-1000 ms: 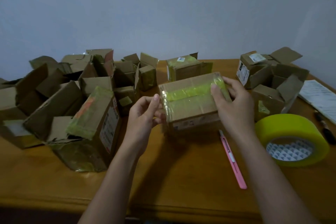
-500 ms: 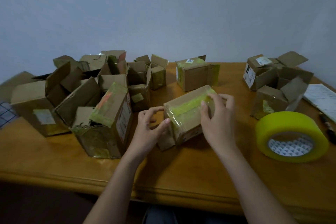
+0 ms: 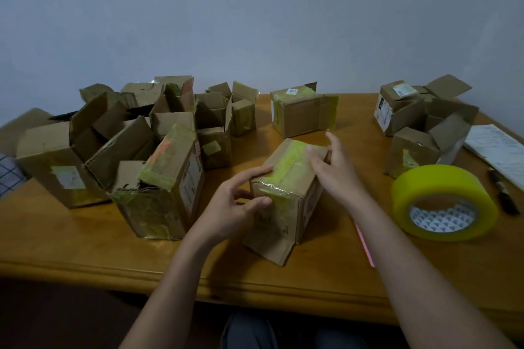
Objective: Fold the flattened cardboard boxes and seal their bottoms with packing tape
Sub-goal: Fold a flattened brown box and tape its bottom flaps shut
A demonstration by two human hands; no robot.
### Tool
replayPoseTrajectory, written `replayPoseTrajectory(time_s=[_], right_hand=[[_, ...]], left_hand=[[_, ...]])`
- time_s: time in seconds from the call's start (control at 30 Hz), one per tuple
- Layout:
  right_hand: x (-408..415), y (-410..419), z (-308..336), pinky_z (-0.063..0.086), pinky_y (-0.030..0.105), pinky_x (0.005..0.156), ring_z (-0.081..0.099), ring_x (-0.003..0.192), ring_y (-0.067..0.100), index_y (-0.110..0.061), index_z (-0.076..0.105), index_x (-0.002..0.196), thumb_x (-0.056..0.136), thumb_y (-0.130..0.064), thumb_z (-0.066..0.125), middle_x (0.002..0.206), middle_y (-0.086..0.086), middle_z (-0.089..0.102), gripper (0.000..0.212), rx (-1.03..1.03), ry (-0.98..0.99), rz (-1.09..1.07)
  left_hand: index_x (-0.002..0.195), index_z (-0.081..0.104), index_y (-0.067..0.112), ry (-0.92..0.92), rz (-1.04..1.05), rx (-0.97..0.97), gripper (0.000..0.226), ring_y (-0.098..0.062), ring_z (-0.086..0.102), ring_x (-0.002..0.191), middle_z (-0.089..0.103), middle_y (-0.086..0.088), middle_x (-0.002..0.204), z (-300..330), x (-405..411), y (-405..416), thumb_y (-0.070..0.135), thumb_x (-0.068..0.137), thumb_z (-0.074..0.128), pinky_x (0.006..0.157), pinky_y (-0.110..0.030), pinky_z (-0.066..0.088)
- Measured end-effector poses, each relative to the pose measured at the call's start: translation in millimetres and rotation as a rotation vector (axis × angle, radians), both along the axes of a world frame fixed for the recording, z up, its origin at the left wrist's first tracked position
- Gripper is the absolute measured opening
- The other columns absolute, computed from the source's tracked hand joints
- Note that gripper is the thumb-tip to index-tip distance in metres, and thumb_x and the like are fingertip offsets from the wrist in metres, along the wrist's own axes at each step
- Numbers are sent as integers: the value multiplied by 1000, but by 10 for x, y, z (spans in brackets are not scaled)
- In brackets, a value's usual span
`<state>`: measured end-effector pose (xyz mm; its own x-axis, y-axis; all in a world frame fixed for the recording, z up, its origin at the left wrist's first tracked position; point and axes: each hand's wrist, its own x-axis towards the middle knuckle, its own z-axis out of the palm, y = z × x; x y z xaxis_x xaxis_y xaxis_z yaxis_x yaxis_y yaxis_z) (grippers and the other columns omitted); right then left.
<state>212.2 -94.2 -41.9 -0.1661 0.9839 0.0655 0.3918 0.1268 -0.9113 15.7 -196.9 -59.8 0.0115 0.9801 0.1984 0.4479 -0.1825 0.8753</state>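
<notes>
Brown cardboard box (image 3: 286, 195) with yellow-green tape strip (image 3: 287, 161), yellow tape roll (image 3: 442, 201), pink cutter (image 3: 364, 246)

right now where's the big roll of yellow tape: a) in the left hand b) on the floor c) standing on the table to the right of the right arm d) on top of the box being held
c: the tape roll rests on the table right of the right hand, untouched.

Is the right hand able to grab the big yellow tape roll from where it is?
Probably yes. The tape roll lies on the table just right of the right hand, nothing between them. That hand rests open on the taped box.
</notes>
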Motion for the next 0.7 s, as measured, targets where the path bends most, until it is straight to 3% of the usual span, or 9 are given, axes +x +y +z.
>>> replayPoseTrajectory(time_s=[0.07,0.13,0.23,0.33,0.53,0.7], right_hand=[[-5,-201,43,33,45,111,25,142,18,-37,24,148,93,-56,48,156,-5,21,63,199,16,-35],[-36,-411,23,25,40,111,15,145,13,-39,35,143,86,-66,49,155,-11,19,65,311,22,81],[-56,-520,-185,10,34,109,-4,146,8,-35,51,136,78,-78,50,156,-11,24,72,435,-242,164],[-13,-502,-286,10,34,110,0,146,12,-30,55,135,82,-71,54,151,-9,36,66,529,-258,145],[-13,-477,-326,16,39,113,6,147,20,-25,55,136,85,-37,71,148,-6,41,55,588,-256,171],[-4,-500,-332,17,40,115,10,146,19,-28,53,136,78,-40,77,146,-8,42,65,618,-286,149]], left_hand=[[130,54,47,-33,-22,-3,47,-10,52,119,47,21,136,20,16,20,40,85,64,91,-33,55],[126,59,42,-68,-24,20,40,-4,51,122,52,22,130,16,59,42,42,85,60,95,-40,54],[120,61,42,-53,0,42,33,0,51,121,54,24,125,-30,109,76,40,87,58,94,-41,55],[117,62,42,-50,8,75,31,1,55,116,59,24,119,-50,114,89,36,86,60,92,-38,56],[116,60,43,-30,19,91,41,-2,57,118,60,19,119,-49,125,85,15,87,69,93,-38,56],[111,53,52,-4,11,45,54,-13,58,120,57,21,120,-14,165,42,9,85,72,89,-34,58]])
